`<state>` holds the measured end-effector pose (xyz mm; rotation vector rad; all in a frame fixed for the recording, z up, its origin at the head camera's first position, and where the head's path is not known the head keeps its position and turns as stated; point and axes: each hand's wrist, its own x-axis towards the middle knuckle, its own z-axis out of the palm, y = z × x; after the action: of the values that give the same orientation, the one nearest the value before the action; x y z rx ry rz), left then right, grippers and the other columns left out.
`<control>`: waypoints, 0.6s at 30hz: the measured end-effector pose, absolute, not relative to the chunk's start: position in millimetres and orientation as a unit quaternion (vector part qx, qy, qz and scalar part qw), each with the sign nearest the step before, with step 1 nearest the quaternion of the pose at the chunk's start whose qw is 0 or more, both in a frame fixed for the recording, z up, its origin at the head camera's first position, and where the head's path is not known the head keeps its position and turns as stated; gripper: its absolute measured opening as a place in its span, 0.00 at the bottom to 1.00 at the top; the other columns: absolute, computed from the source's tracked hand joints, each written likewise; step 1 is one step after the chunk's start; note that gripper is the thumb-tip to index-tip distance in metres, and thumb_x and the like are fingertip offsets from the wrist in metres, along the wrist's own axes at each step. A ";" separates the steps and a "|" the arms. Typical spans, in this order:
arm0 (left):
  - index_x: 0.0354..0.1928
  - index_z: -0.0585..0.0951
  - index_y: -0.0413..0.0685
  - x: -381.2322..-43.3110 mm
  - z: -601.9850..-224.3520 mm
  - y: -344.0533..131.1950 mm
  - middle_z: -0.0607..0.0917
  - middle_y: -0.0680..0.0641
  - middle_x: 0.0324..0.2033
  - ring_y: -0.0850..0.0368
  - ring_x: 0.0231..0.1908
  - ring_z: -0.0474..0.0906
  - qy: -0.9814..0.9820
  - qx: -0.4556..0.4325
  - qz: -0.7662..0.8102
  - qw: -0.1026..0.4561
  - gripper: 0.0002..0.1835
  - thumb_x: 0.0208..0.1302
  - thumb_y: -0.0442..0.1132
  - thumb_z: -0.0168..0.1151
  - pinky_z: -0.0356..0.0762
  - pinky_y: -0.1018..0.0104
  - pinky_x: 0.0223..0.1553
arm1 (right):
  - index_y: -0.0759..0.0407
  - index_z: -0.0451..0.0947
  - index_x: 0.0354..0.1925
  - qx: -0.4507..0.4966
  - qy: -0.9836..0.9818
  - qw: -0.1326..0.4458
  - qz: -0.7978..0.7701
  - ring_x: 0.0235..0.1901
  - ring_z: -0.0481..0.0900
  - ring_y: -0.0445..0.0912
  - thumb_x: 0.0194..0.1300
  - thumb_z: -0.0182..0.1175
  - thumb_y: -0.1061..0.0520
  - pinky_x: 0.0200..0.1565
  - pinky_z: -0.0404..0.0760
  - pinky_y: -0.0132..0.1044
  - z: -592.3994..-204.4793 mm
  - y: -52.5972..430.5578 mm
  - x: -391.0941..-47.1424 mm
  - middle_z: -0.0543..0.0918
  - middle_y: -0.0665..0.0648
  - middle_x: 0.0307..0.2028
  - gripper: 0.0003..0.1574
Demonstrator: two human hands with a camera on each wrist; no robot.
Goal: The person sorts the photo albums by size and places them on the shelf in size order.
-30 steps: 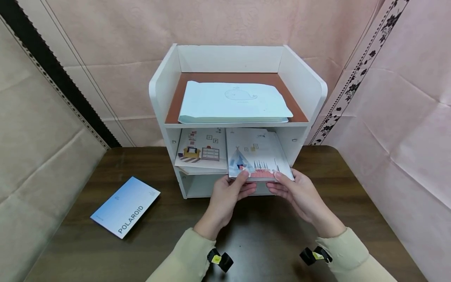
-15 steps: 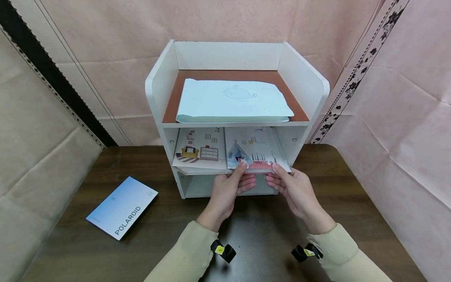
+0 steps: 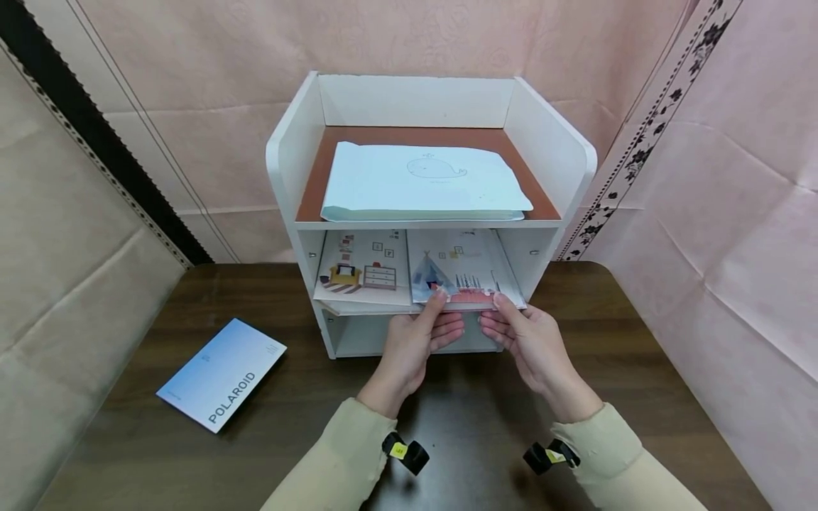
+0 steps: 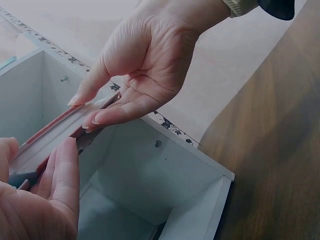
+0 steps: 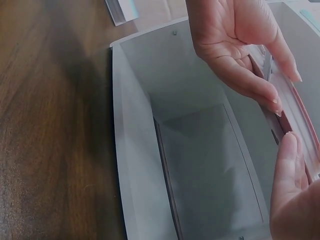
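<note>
Two sleeves reach in over the near part of the table, and to their left a blue book lies aslant, well apart from both hands. Beyond the cuffs, the left hand and right hand grasp the near edge of the tent book, thumbs on top and other fingers beneath. So the relation that counts is straight ahead: the book stretches away from the hands into the middle tier of the shelf, its side edges running front to back, about square to the shelf's front. That seems to be its long axis, though the far end is hidden under the top board, so I cannot be sure. Neither hand is nearer; the left takes the edge toward the second book, the right takes it close to the opposite corner. Any push or pull along that line would, I judge, want both hands even, with the second book just beside on the left and the side wall near on the right. Farther up, whale sheets lie on the top tier, and behind hangs pink cloth.
</note>
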<state>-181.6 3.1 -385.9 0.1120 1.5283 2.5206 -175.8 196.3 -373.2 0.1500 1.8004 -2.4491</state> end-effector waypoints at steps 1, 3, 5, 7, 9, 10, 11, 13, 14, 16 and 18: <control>0.55 0.75 0.44 -181.7 -385.7 3.2 0.83 0.33 0.45 0.42 0.44 0.83 0.515 0.039 0.851 0.097 0.28 0.63 0.58 0.62 0.81 0.57 0.43 | 0.68 0.70 0.51 0.051 0.590 0.049 -0.804 0.37 0.85 0.45 0.64 0.63 0.46 0.48 0.79 0.40 -373.1 196.2 -175.7 0.85 0.57 0.37 0.30; 0.56 0.75 0.44 -182.2 -385.4 3.2 0.82 0.32 0.45 0.42 0.44 0.83 0.510 0.042 0.853 0.100 0.28 0.63 0.58 0.62 0.81 0.57 0.44 | 0.69 0.70 0.51 0.055 0.588 0.048 -0.806 0.37 0.85 0.45 0.64 0.64 0.45 0.48 0.79 0.40 -372.9 196.0 -175.7 0.85 0.58 0.37 0.31; 0.56 0.74 0.44 -182.9 -385.2 3.1 0.82 0.31 0.46 0.41 0.44 0.83 0.505 0.044 0.856 0.103 0.28 0.63 0.57 0.62 0.80 0.57 0.44 | 0.69 0.71 0.51 0.060 0.589 0.047 -0.805 0.36 0.85 0.45 0.63 0.64 0.44 0.47 0.80 0.40 -372.7 195.3 -175.8 0.85 0.58 0.37 0.32; 0.56 0.74 0.44 -183.2 -385.0 3.2 0.81 0.30 0.47 0.43 0.44 0.83 0.502 0.043 0.857 0.104 0.28 0.63 0.57 0.62 0.80 0.57 0.44 | 0.70 0.71 0.51 0.062 0.591 0.046 -0.803 0.35 0.85 0.45 0.63 0.64 0.44 0.47 0.80 0.41 -372.6 194.8 -175.9 0.85 0.58 0.36 0.33; 0.56 0.74 0.43 -183.1 -384.9 3.3 0.80 0.29 0.48 0.42 0.44 0.83 0.501 0.042 0.858 0.103 0.28 0.64 0.56 0.62 0.80 0.57 0.44 | 0.71 0.72 0.50 0.064 0.594 0.046 -0.800 0.34 0.85 0.45 0.63 0.64 0.43 0.46 0.80 0.41 -372.7 194.2 -176.1 0.85 0.58 0.36 0.34; 0.56 0.75 0.44 -182.7 -384.5 3.4 0.80 0.29 0.48 0.42 0.45 0.83 0.502 0.039 0.858 0.103 0.28 0.63 0.57 0.62 0.80 0.57 0.44 | 0.71 0.72 0.50 0.065 0.596 0.045 -0.799 0.34 0.85 0.45 0.63 0.64 0.43 0.46 0.80 0.41 -372.8 194.1 -175.9 0.85 0.58 0.35 0.34; 0.56 0.75 0.44 -182.4 -384.4 3.4 0.81 0.30 0.48 0.41 0.46 0.82 0.503 0.036 0.857 0.102 0.28 0.63 0.57 0.62 0.80 0.57 0.44 | 0.71 0.73 0.50 0.065 0.598 0.045 -0.798 0.34 0.85 0.45 0.63 0.64 0.42 0.46 0.80 0.41 -373.0 194.0 -175.8 0.85 0.58 0.36 0.34; 0.55 0.75 0.44 -181.2 -384.0 3.5 0.82 0.31 0.47 0.41 0.45 0.82 0.507 0.031 0.856 0.102 0.28 0.63 0.57 0.62 0.81 0.57 0.44 | 0.71 0.72 0.50 0.063 0.604 0.045 -0.793 0.34 0.85 0.46 0.63 0.63 0.41 0.46 0.80 0.41 -374.1 193.9 -175.0 0.85 0.59 0.36 0.35; 0.55 0.76 0.44 -180.3 -383.9 3.5 0.82 0.32 0.46 0.41 0.46 0.82 0.509 0.027 0.854 0.105 0.28 0.63 0.58 0.62 0.81 0.57 0.44 | 0.70 0.72 0.51 0.061 0.608 0.046 -0.790 0.35 0.85 0.46 0.63 0.63 0.40 0.47 0.80 0.42 -374.9 193.8 -174.2 0.85 0.60 0.38 0.36; 0.55 0.76 0.43 -177.8 -383.9 3.1 0.83 0.35 0.46 0.43 0.47 0.82 0.519 0.022 0.847 0.112 0.30 0.63 0.59 0.61 0.80 0.58 0.45 | 0.70 0.69 0.53 0.055 0.617 0.047 -0.784 0.37 0.85 0.47 0.64 0.61 0.38 0.47 0.80 0.43 -376.9 194.1 -172.0 0.83 0.63 0.41 0.38; 0.56 0.75 0.41 -174.3 -384.5 2.9 0.83 0.38 0.47 0.45 0.49 0.81 0.532 0.020 0.838 0.123 0.32 0.62 0.61 0.61 0.80 0.57 0.46 | 0.70 0.66 0.55 0.046 0.627 0.047 -0.776 0.39 0.85 0.49 0.65 0.59 0.36 0.48 0.80 0.44 -379.7 194.7 -169.0 0.81 0.65 0.44 0.40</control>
<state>-174.3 2.9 -384.5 0.0585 1.5514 2.4427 -169.0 194.7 -379.7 0.1395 1.9127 -2.3683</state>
